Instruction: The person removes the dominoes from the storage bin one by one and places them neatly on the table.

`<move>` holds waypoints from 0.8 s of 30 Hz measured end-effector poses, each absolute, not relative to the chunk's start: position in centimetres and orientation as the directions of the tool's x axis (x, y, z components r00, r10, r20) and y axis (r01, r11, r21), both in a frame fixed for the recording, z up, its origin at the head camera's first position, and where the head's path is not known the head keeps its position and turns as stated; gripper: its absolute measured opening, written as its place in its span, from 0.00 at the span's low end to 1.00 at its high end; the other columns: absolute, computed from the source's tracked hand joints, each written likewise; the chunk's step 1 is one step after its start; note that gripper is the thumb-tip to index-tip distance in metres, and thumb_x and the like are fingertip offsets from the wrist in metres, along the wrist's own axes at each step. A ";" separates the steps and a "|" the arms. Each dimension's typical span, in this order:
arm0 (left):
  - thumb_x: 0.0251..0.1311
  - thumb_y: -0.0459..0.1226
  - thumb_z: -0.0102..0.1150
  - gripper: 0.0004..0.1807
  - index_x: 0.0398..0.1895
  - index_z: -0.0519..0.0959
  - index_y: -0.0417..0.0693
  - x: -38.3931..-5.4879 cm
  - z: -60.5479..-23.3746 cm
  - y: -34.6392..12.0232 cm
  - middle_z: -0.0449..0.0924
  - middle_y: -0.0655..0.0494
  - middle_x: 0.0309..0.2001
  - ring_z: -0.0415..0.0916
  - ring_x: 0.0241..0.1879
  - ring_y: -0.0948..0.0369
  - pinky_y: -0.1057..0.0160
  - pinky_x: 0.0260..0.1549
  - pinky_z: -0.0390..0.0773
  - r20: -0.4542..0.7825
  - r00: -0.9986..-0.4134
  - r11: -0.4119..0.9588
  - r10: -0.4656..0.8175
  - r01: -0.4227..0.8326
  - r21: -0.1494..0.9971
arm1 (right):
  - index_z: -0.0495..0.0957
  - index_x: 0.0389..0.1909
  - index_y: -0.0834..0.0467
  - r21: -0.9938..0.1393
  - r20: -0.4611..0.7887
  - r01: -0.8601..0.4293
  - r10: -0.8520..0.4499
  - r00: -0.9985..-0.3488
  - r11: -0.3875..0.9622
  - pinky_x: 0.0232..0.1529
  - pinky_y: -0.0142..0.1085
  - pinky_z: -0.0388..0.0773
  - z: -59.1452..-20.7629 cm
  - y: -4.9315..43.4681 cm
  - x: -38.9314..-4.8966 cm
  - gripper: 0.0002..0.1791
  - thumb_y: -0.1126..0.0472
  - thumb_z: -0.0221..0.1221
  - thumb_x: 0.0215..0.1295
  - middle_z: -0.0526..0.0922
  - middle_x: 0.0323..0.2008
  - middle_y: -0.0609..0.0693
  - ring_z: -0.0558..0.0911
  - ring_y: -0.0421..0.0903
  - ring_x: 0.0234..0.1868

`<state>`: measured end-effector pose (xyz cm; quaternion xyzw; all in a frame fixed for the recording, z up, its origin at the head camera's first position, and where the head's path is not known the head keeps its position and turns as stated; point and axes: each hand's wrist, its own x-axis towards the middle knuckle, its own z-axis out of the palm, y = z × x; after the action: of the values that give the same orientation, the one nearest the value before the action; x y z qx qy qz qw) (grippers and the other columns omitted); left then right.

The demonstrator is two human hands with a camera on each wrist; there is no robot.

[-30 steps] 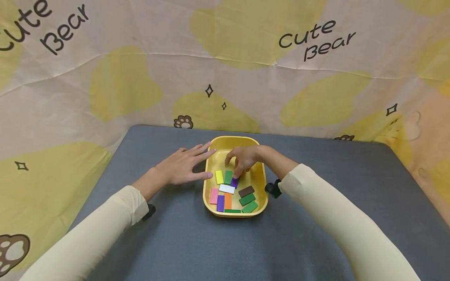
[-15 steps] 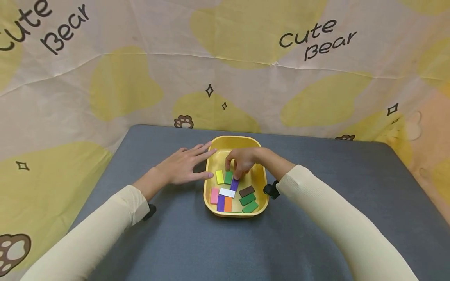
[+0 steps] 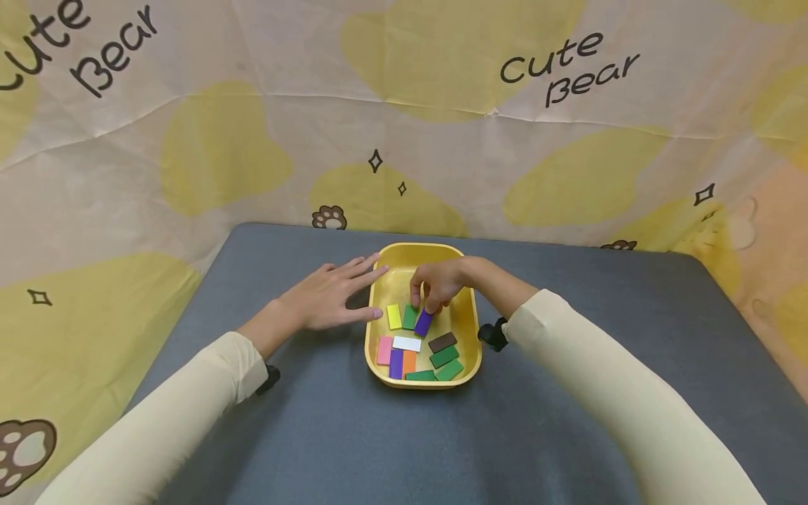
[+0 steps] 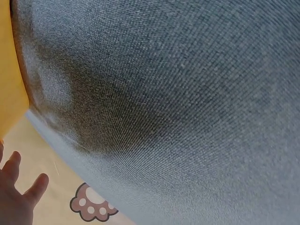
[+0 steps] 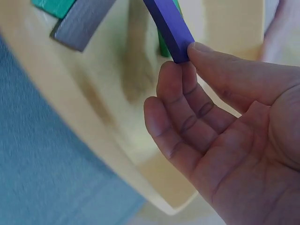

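In the head view, my right hand (image 3: 438, 284) reaches into the yellow tray (image 3: 468, 308) and pinches a purple block (image 3: 423, 322) between thumb and fingers. The right wrist view shows that purple block (image 5: 171, 30) at the thumb and fingertips, its far end cut off by the frame. Just left of it lies a green block (image 3: 409, 316), then a yellow block (image 3: 394, 316). My left hand (image 3: 330, 296) has its fingers spread at the tray's left rim, fingertips over the edge, holding nothing. In the left wrist view only some fingers (image 4: 18, 192) show.
In the tray's near half lie white (image 3: 407, 344), pink (image 3: 384, 351), purple (image 3: 395, 364) and orange (image 3: 409, 362) blocks. A brown block (image 3: 442, 342) and several green ones lie near the right and front walls. A grey-blue table (image 3: 536, 421) meets a patterned cloth (image 3: 442, 154) behind.
The pinched purple block has come up and away from the white block, turning slightly. The white block sits slightly nearer the front. The front green block shows a wider face. My left hand stays put.
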<state>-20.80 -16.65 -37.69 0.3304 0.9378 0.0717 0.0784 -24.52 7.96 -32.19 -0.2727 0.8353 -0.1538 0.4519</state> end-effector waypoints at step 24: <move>0.63 0.73 0.36 0.48 0.81 0.47 0.63 -20.7 -37.5 -16.5 0.39 0.60 0.80 0.46 0.77 0.51 0.38 0.66 0.58 -0.088 -0.766 0.767 0.637 0.619 0.171 | 0.80 0.43 0.68 -0.544 -0.390 -0.371 -0.618 -0.682 0.752 0.35 0.37 0.75 -26.5 18.8 -26.4 0.10 0.74 0.55 0.63 0.82 0.32 0.57 0.77 0.49 0.34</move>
<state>-20.68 -16.47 -37.46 0.3350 0.9373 0.0658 0.0705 -26.40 18.79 -26.50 -0.2775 0.8912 -0.2163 0.2862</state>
